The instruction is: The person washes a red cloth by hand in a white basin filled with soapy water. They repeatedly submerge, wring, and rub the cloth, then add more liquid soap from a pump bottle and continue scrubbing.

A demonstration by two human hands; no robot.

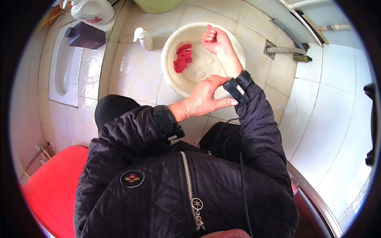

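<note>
My left hand (202,96) reaches across to my right wrist, its thumb and fingers on either side of a black strapped device (236,90). My right hand (216,40) is palm up over the right side of a cream plastic basin (168,80), its fingers curled in with nothing visible in them. Inside the basin, a crumpled red cloth (183,58) lies at the left, apart from both hands. Shallow clear water appears to cover the bottom. A similar black device (172,129) is strapped around my left wrist. Both arms wear quilted black sleeves.
A white pump bottle (146,40) stands left of the basin. Farther left are a dark bottle (89,35), a white jug (93,12) and a squat toilet (64,65). A floor drain (269,50) with a hose lies right. A thin black cable (242,184) runs down my jacket.
</note>
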